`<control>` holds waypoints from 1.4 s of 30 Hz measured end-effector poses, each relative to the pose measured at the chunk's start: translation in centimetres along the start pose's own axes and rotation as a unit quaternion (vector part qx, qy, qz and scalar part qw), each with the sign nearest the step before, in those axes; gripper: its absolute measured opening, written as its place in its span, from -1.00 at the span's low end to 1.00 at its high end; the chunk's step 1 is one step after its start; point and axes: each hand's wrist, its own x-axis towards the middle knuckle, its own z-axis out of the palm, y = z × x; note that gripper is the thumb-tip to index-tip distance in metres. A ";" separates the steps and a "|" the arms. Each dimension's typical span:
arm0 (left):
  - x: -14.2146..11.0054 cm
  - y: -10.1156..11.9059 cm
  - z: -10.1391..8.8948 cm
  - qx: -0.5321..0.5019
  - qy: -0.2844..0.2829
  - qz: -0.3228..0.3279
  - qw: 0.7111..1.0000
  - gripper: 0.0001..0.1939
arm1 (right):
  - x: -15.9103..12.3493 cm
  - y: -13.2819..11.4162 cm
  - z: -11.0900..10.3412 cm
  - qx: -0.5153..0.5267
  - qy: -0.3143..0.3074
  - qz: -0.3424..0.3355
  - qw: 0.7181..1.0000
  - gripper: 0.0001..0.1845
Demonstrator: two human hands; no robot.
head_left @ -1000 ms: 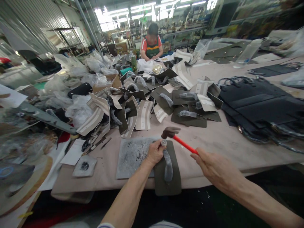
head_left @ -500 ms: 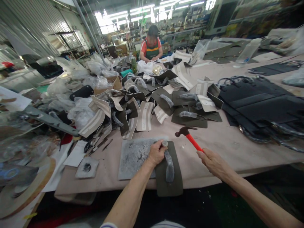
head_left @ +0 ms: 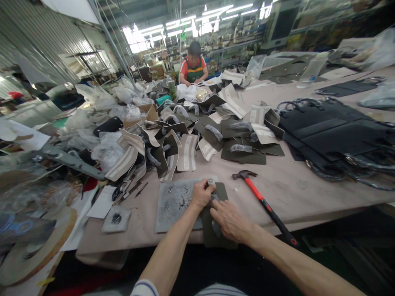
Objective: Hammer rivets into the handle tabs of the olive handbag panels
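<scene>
In the head view, I see the left hand [head_left: 202, 195] closed around a small round-topped tool [head_left: 210, 182], which stands at the upper part of a dark olive panel [head_left: 221, 190]. The right hand [head_left: 231, 218] is placed over the plastic-wrapped handle [head_left: 216, 228] of this panel, with its fingers bent; I cannot tell if they grip it. The panel lies at the right side of a worn grey slab [head_left: 175, 204], and its lower end passes the front edge of the table [head_left: 290, 181]. To the right of the hands, a claw hammer [head_left: 261, 198] lies with its head on the table. Behind the slab there is a heap of similar panels [head_left: 187, 152], and at the right lie black bags [head_left: 336, 129]. Across the table sits a person [head_left: 194, 68] in an apron.
</scene>
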 end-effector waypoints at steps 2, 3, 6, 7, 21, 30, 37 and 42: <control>0.6 1.4 0.6 -0.070 0.086 -0.008 0.994 -0.82 | -0.1 -0.9 0.3 -0.027 0.020 0.026 0.999 -0.75; 0.8 2.6 0.7 -0.097 0.115 0.005 0.989 -0.78 | -0.1 -1.3 0.0 -0.036 0.029 0.049 0.998 -0.76; 1.0 7.3 -0.4 -0.116 0.150 0.084 0.978 -0.75 | 0.3 -1.6 -2.4 -0.038 0.027 0.167 0.985 -0.87; 0.8 8.8 -1.1 -0.111 0.164 0.109 0.974 -0.76 | 0.5 -1.4 -3.4 -0.032 0.026 0.216 0.976 -0.88; -1.4 1.9 -1.5 -0.159 0.068 -0.010 0.985 -0.66 | 1.4 -1.5 -0.5 0.173 -0.002 0.333 0.927 -0.52; -1.3 -0.5 -0.2 -0.087 0.004 -0.024 0.996 -0.81 | 0.7 -0.9 0.9 0.289 0.038 0.335 0.896 -0.43; -1.3 -0.6 -0.3 -0.028 -0.001 -0.014 1.000 -0.85 | -3.4 3.7 1.1 0.249 0.211 0.382 0.865 -0.45; -1.4 -0.3 0.2 -0.018 0.014 -0.016 1.000 -0.86 | -7.1 9.4 1.9 -0.016 0.119 0.444 0.888 -0.54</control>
